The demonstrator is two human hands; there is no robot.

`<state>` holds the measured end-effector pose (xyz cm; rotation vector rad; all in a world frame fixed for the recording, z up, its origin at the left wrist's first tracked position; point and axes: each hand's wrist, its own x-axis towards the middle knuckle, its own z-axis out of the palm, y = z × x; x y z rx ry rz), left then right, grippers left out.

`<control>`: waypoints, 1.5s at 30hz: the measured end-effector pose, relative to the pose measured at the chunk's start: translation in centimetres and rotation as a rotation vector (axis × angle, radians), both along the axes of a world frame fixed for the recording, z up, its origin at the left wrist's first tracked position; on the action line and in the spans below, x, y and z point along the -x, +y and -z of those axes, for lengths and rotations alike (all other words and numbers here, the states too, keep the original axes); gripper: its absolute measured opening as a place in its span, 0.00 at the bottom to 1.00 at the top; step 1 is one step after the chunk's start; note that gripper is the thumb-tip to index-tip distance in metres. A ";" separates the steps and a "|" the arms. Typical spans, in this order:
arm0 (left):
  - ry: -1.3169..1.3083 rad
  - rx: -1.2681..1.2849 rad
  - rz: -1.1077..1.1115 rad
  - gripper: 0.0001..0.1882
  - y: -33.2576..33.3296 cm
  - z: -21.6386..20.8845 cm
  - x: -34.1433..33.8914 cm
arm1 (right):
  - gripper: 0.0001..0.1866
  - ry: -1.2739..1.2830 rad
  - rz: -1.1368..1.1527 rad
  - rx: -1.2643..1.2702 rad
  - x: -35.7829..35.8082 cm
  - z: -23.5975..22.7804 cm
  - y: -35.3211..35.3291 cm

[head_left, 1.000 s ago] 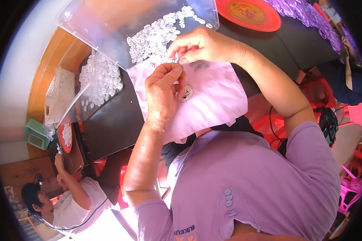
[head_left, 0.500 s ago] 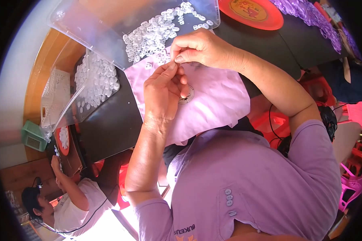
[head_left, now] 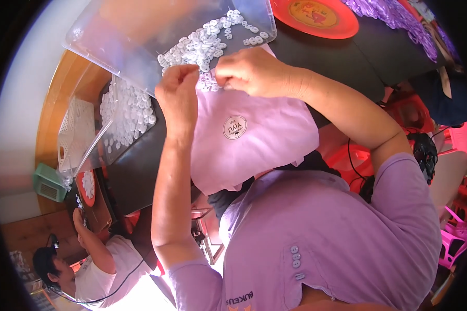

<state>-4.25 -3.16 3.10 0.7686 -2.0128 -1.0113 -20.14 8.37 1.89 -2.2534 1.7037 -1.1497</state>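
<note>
My left hand (head_left: 178,96) is at the near edge of the pile of small white plastic pieces (head_left: 200,47), its thumb and fingers closed together; what they hold, if anything, is hidden. To its right, my right hand (head_left: 257,72) has curled fingers at a few white pieces lying on the top of a pink cloth (head_left: 264,129). Its fingertips are turned away, so their contents do not show. The cloth bears a round dark print and spreads from the tray toward my lap. Most of the pieces lie in a clear plastic tray (head_left: 109,33).
A second clear container (head_left: 110,103) with many white pieces stands at the left, by a white perforated basket (head_left: 77,127) and a green basket (head_left: 49,182). A red plate (head_left: 337,26) and shiny purple strands (head_left: 394,20) lie far right. A co-worker (head_left: 101,259) sits lower left.
My hands were together over the cloth and have parted. The left moved up and left to the pile's edge; the right moved slightly down. The round print on the cloth is now uncovered.
</note>
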 end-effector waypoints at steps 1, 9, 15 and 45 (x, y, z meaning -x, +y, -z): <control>-0.047 0.204 0.004 0.08 -1.8 0.5 0.7 | 0.04 0.145 -0.004 0.084 -0.1 0.9 -0.4; -0.454 0.624 0.171 0.16 -4.7 2.0 4.0 | 0.03 0.422 0.087 0.030 -0.6 1.3 0.1; -0.367 0.849 0.102 0.17 -4.7 2.7 3.4 | 0.04 0.410 0.086 0.023 -0.6 1.2 0.3; -0.362 0.587 0.130 0.06 -0.7 2.4 -4.8 | 0.01 -0.085 0.151 -0.179 3.1 -0.4 0.3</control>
